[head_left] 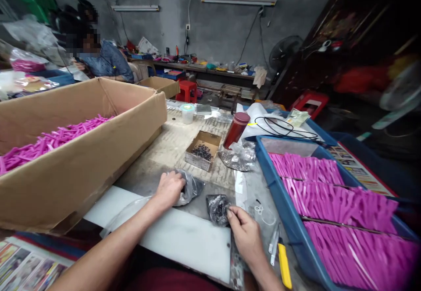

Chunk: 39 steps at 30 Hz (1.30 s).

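A small clear plastic bag of black pieces (pixel 217 209) lies between left hand (pixel 169 189) and right hand (pixel 245 228) — right edge pinched by the latter. The left hand curls over a larger clear plastic bag (pixel 193 190) — grip cannot be told.

Two tube lamps (pixel 238 1) cross the wall (pixel 226 28) above a bench (pixel 210 69), with a fan (pixel 284 55) at its right end and a red stool (pixel 187 91) before it (a person in blue (pixel 110 59) is at left). Nearer stand a red flask (pixel 234 132) and a lidded tub (pixel 188 115).
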Available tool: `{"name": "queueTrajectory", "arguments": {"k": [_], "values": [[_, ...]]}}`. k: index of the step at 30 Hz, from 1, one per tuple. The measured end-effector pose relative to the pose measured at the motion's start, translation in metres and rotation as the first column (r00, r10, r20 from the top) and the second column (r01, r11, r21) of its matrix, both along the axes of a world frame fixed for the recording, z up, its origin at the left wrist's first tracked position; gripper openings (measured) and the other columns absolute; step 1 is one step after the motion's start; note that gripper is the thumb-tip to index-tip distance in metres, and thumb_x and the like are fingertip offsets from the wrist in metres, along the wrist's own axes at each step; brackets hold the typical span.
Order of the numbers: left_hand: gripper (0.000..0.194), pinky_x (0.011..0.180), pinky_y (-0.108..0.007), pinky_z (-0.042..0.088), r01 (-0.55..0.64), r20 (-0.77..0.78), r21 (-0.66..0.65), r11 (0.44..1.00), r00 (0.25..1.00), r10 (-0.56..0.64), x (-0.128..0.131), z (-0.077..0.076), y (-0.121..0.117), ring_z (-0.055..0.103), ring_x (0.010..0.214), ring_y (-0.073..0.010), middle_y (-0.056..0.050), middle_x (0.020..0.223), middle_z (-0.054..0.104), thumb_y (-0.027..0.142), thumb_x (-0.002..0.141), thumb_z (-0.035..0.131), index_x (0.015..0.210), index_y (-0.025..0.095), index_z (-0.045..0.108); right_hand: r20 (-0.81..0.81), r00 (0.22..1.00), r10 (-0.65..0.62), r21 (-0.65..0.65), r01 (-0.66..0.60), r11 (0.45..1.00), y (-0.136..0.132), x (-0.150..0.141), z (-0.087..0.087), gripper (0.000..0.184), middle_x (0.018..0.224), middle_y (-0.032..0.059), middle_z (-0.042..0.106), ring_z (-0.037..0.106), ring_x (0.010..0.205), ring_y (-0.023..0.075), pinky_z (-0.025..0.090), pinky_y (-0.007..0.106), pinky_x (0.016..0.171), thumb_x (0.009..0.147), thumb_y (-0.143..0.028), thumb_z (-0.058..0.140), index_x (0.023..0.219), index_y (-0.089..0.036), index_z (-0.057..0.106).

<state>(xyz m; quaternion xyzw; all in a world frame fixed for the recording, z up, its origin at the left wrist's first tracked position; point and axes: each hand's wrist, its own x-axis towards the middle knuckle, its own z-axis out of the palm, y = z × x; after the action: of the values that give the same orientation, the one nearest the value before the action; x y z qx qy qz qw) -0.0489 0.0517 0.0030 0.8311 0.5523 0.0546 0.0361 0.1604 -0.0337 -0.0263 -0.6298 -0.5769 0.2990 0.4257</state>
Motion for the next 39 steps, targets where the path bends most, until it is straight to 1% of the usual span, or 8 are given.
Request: {"name": "queueTrajectory", "arguments": {"k": [7, 14, 17, 20, 26, 32, 36, 39], "values": [[0.015, 0.057, -0.027, 0.029, 0.030, -0.090, 0.026, 0.999, 0.996, -0.027, -0.007, 0.010, -0.005, 0.047, 0.071, -0.0184, -0.005, 0.075, 0.055, 0.013, 0.073, 0.038, 0.073, 0.018, 0.052, 0.300, 0.950, 0.091, 0.042, -0.109, 0.993, 0.006, 0.005, 0.012, 0.019, 0.070, 0.0040, 0.058, 0.053, 0.069, 0.0162, 0.038, 0.025, 0.062, 0.077, -0.022, 0.039, 0.077, -0.016, 0.057], [0.015, 0.056, -0.024, 0.032, 0.016, -0.110, -0.047, 0.999, 0.994, -0.021, -0.010, 0.006, -0.004, 0.050, 0.069, -0.0169, -0.004, 0.072, 0.054, 0.009, 0.070, 0.039, 0.073, 0.018, 0.051, 0.693, 0.680, 0.238, -0.067, -0.269, 0.961, 0.015, -0.003, 0.016, 0.019, 0.070, 0.0045, 0.055, 0.048, 0.071, 0.0165, 0.033, 0.026, 0.065, 0.074, -0.012, 0.041, 0.072, -0.018, 0.059], [0.015, 0.055, -0.024, 0.033, 0.029, -0.113, -0.055, 0.998, 0.993, -0.035, -0.010, 0.004, -0.004, 0.050, 0.066, -0.0168, -0.004, 0.069, 0.054, 0.009, 0.070, 0.039, 0.071, 0.018, 0.051, 0.780, 0.564, 0.272, -0.136, -0.271, 0.953, 0.020, -0.008, 0.015, 0.016, 0.071, 0.0046, 0.055, 0.048, 0.071, 0.0176, 0.029, 0.028, 0.062, 0.072, -0.012, 0.044, 0.066, -0.018, 0.058], [0.018, 0.054, -0.024, 0.034, 0.048, -0.100, -0.022, 0.999, 0.994, -0.050, -0.010, 0.004, -0.006, 0.050, 0.065, -0.0171, -0.004, 0.068, 0.053, 0.008, 0.070, 0.037, 0.073, 0.018, 0.052, 0.808, 0.509, 0.296, -0.170, -0.279, 0.945, 0.023, -0.012, 0.013, 0.015, 0.070, 0.0039, 0.055, 0.047, 0.071, 0.0175, 0.026, 0.029, 0.061, 0.071, -0.012, 0.044, 0.065, -0.018, 0.057], [0.029, 0.056, -0.023, 0.034, 0.059, -0.001, 0.036, 0.998, 0.998, -0.059, -0.012, 0.005, -0.008, 0.048, 0.067, -0.0156, -0.004, 0.070, 0.049, 0.004, 0.069, 0.031, 0.083, 0.016, 0.053, 0.826, 0.483, 0.291, -0.171, -0.277, 0.945, 0.024, -0.015, 0.012, 0.014, 0.072, 0.0041, 0.056, 0.048, 0.071, 0.0178, 0.023, 0.030, 0.061, 0.071, -0.010, 0.043, 0.067, -0.017, 0.055], [0.027, 0.054, -0.022, 0.034, 0.038, 0.119, 0.072, 0.997, 0.992, -0.046, -0.015, 0.001, -0.006, 0.046, 0.062, -0.0131, -0.002, 0.066, 0.047, 0.007, 0.072, 0.028, 0.074, 0.015, 0.054, 0.829, 0.486, 0.276, -0.152, -0.280, 0.948, 0.022, -0.012, 0.014, 0.010, 0.073, 0.0051, 0.056, 0.048, 0.071, 0.0181, 0.024, 0.030, 0.062, 0.071, -0.012, 0.045, 0.068, -0.016, 0.054], [0.024, 0.056, -0.021, 0.036, 0.038, 0.266, 0.090, 0.995, 0.962, -0.061, -0.014, 0.001, -0.007, 0.046, 0.061, -0.0123, -0.002, 0.065, 0.048, 0.013, 0.077, 0.029, 0.072, 0.016, 0.053, 0.802, 0.544, 0.245, -0.091, -0.294, 0.951, 0.020, -0.008, 0.012, 0.011, 0.072, 0.0050, 0.056, 0.048, 0.070, 0.0170, 0.026, 0.029, 0.063, 0.071, -0.011, 0.043, 0.069, -0.016, 0.053], [0.022, 0.059, -0.021, 0.037, 0.053, 0.444, 0.064, 0.997, 0.893, -0.076, -0.007, 0.005, -0.013, 0.049, 0.061, -0.0115, -0.002, 0.066, 0.053, 0.019, 0.078, 0.033, 0.072, 0.016, 0.054, 0.742, 0.635, 0.216, -0.003, -0.319, 0.948, 0.018, -0.004, 0.006, 0.012, 0.067, 0.0041, 0.056, 0.049, 0.067, 0.0161, 0.029, 0.028, 0.063, 0.071, -0.010, 0.041, 0.068, -0.015, 0.052]]}}
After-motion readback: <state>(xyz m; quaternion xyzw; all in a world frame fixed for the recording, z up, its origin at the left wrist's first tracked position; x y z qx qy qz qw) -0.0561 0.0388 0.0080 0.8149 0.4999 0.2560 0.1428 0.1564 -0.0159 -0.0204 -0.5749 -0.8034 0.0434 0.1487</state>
